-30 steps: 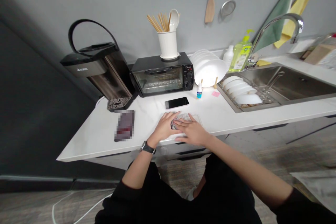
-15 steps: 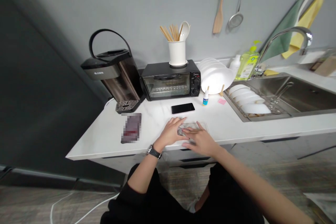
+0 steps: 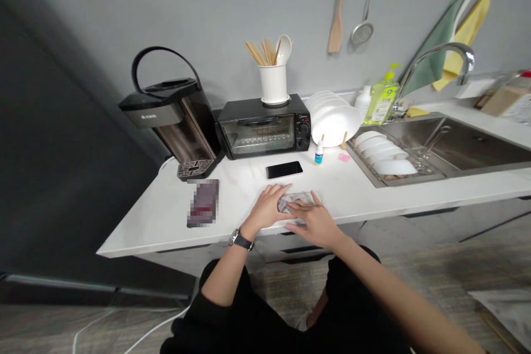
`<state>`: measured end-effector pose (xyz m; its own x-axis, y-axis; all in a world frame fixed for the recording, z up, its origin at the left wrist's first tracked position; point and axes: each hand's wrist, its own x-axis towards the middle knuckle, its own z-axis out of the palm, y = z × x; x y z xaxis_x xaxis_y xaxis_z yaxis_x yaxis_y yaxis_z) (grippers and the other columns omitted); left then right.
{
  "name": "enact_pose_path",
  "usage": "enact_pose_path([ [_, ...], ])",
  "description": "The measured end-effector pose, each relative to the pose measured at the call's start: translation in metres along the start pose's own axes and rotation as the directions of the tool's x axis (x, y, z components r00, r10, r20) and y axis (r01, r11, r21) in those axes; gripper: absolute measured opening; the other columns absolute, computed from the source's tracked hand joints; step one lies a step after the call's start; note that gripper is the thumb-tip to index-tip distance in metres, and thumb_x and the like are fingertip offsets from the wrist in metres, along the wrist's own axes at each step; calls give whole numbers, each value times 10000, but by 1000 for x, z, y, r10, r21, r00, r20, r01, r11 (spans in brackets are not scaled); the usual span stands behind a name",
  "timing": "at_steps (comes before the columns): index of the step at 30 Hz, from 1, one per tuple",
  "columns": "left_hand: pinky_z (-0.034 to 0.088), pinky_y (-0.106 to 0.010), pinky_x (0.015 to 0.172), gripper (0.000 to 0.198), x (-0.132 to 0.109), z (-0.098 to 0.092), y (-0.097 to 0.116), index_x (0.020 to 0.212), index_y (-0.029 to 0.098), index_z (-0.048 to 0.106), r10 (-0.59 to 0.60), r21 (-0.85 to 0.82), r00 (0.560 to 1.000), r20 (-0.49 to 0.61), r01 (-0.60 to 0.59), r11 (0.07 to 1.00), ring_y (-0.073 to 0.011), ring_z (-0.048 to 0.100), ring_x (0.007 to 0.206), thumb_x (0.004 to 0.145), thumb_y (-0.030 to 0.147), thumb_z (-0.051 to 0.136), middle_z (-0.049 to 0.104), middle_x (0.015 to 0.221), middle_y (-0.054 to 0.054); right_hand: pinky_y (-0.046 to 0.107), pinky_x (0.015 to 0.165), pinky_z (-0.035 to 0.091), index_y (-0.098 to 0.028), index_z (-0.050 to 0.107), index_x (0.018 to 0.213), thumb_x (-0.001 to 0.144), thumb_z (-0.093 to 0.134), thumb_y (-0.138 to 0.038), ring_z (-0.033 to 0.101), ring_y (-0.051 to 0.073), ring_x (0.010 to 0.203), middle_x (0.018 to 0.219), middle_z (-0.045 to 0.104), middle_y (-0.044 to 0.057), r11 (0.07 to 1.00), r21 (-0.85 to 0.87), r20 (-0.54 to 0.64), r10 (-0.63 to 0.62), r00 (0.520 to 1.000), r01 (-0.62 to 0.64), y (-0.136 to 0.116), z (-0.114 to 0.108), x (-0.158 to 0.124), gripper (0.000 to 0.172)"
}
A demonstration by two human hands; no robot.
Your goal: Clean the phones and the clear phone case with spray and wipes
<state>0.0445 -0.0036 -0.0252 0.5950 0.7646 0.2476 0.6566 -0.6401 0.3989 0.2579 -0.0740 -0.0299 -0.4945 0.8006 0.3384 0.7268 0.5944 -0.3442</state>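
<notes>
Both hands lay flat on a clear plastic packet (image 3: 305, 200) on the white counter (image 3: 166, 215), just in front of the black phone (image 3: 284, 169). The left hand (image 3: 269, 209) pressed on the packet's left end with fingers spread and extended, a watch (image 3: 240, 240) on its wrist; the right hand (image 3: 315, 222) overlapped it from the right, fingers laid flat across the packet's top. Neither hand pinched anything that could be made out, and what was inside the packet was too small to tell.

The packet sat close to the counter's front edge, nearer than the phone. Pressed under flat palms on a smooth surface, a slick plastic wrap would likely slide rather than stay put, and a push toward the body could carry it over that edge onto the floor. A push away could shove it into the phone. Behind and right of the phone stood a small dropper bottle (image 3: 318, 154), upright and narrow, easy to knock over with a sweeping forearm. Left of the phone lay a dark flat item (image 3: 203, 202), well apart from the hands. The toaster oven (image 3: 263, 127) stood behind the phone, clear of reach.
</notes>
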Motion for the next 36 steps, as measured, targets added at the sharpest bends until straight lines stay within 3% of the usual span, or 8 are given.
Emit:
enact_pose_path([
  [5, 472, -413, 987, 800, -5, -1, -4, 1520, 242, 515, -9, 25, 1000, -3, 9, 1000, -299, 536, 1107, 832, 524, 809, 616, 1200, -107, 634, 1288, 98, -262, 686, 1371, 1036, 526, -585, 645, 289, 1313, 1391, 697, 97, 999, 32, 41, -43, 998, 42, 5, 3, 31, 492],
  [10, 465, -427, 1009, 901, -4, -1, -1, 1531, 267, 492, -36, 13, 999, -36, 36, 999, -303, 541, 1143, 772, 612, 833, 610, 1237, -87, 645, 1286, 83, -227, 631, 1440, 1059, 519, -521, 654, 301, 1302, 1403, 685, 123, 994, -100, -35, 30, 999, -33, 45, -23, -17, 494],
  [13, 465, -434, 1016, 957, 0, 0, 1, 1549, 266, 468, -11, 2, 1000, -7, 11, 1000, -306, 542, 1148, 749, 638, 838, 614, 1252, -86, 628, 1295, 86, -215, 647, 1424, 1051, 532, -524, 665, 310, 1286, 1414, 675, 128, 994, -104, -49, 21, 999, -26, 37, -25, -32, 498],
  [18, 473, -422, 1002, 909, 0, 1, -2, 1538, 243, 484, 0, 31, 1000, -13, 1, 1000, -304, 537, 1125, 774, 578, 845, 622, 1211, -90, 602, 1292, 158, -218, 669, 1397, 1026, 543, -591, 641, 298, 1319, 1400, 686, 118, 999, 36, -11, -30, 1000, 30, -4, 3, 9, 541],
  [22, 468, -432, 1017, 826, -3, 2, -5, 1513, 226, 515, -16, 57, 999, -34, 18, 998, -304, 537, 1131, 817, 555, 816, 624, 1236, -109, 623, 1286, 132, -232, 649, 1415, 1042, 538, -551, 629, 290, 1335, 1418, 675, 119, 995, -9, 18, -97, 995, 97, 8, 4, 30, 503],
  [28, 464, -439, 1020, 888, -3, 3, -3, 1524, 283, 493, -28, 36, 999, -43, 30, 999, -305, 545, 1167, 776, 637, 817, 622, 1272, -83, 626, 1283, 141, -203, 614, 1452, 1079, 482, -485, 658, 300, 1297, 1415, 673, 143, 987, -163, -32, 5, 999, -11, 50, -27, -25, 485],
  [31, 459, -432, 1028, 895, 0, 2, -1, 1525, 292, 489, -13, 25, 1000, -24, 14, 1000, -302, 547, 1177, 767, 621, 833, 621, 1283, -76, 615, 1291, 132, -191, 620, 1448, 1061, 505, -510, 648, 313, 1307, 1431, 662, 148, 990, -140, -30, 1, 1000, -5, 34, -25, -36, 514],
  [36, 474, -419, 1016, 788, -1, -1, 1, 1493, 227, 521, -7, 59, 999, -47, 10, 998, -287, 551, 1128, 815, 466, 843, 631, 1241, -88, 573, 1290, 191, -176, 626, 1438, 1043, 545, -484, 608, 292, 1361, 1454, 643, 142, 998, 43, 6, -53, 999, 52, -2, 1, 5, 508],
])
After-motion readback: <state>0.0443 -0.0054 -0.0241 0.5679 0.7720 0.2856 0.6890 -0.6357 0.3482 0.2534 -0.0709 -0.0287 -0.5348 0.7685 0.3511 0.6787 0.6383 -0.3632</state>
